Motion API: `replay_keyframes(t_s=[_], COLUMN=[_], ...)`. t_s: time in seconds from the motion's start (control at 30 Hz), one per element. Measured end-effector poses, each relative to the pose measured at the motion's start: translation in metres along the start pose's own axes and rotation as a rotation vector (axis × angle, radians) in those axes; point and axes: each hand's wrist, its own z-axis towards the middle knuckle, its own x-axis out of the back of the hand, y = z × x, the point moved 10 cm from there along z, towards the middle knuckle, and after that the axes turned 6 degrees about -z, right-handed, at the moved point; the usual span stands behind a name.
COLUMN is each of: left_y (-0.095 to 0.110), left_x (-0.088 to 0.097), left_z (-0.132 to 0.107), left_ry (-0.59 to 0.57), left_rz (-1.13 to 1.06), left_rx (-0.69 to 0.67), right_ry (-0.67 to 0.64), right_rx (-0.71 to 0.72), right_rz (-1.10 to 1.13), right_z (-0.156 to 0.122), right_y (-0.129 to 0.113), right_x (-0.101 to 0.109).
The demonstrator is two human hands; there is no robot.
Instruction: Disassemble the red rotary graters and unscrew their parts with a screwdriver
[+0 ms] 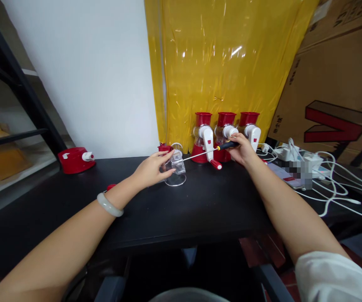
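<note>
My left hand [151, 169] is wrapped round a clear plastic housing [176, 167] that rests on the black table [183, 209], a pale bangle on that wrist. My right hand [242, 149] grips a screwdriver [214, 151] by its black and yellow handle. Its thin shaft runs left, and the tip reaches the clear housing. Just behind stand three red and white hand-crank machines [225, 134] in a row against a yellow plastic sheet.
A red base part [75, 159] lies at the table's far left. A small red piece [110, 186] shows by my left wrist. White cables and a power strip [309, 167] clutter the right side. Cardboard boxes [334, 84] lean at the right; a black shelf frame [17, 84] stands left.
</note>
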Motion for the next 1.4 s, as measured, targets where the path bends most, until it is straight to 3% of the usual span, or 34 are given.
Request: replay_keyframes(t_s=[0.1,0.2,0.53,0.6,0.77,0.97,1.23,1.4], left_y=[-0.002,-0.001,0.0,0.0,-0.001,-0.005,-0.003,-0.003], left_x=[0.0,0.0,0.002,0.002,0.002,0.001,0.002,0.001], left_z=[0.0,0.001,0.002,0.002,0.001,0.001,0.001,0.001], left_ry=[-0.008,-0.02,-0.025,-0.025,-0.006,0.002,0.007,0.002], left_rz=[-0.002,-0.006,-0.024,-0.027,-0.018,-0.021,-0.03,-0.024], left_rx=[0.018,0.031,0.064,0.067,0.077,0.075,0.073,0.071], right_ry=[-0.069,-0.035,0.061,0.069,-0.091,-0.098,-0.164,-0.072], right_rx=[-0.005,-0.015,-0.092,-0.086,-0.067,-0.104,-0.137,-0.09], right_rz=[0.041,0.006,-0.43,-0.411,-0.282,-0.233,-0.383,-0.522], right_z=[-0.003,-0.002,0.005,0.004,0.001,0.004,0.003,0.005], right_y=[-0.005,-0.004,0.009,0.006,0.003,0.009,0.015,0.012], right_x=[-0.007,-0.003,0.019,0.02,0.005,0.005,0.004,0.015])
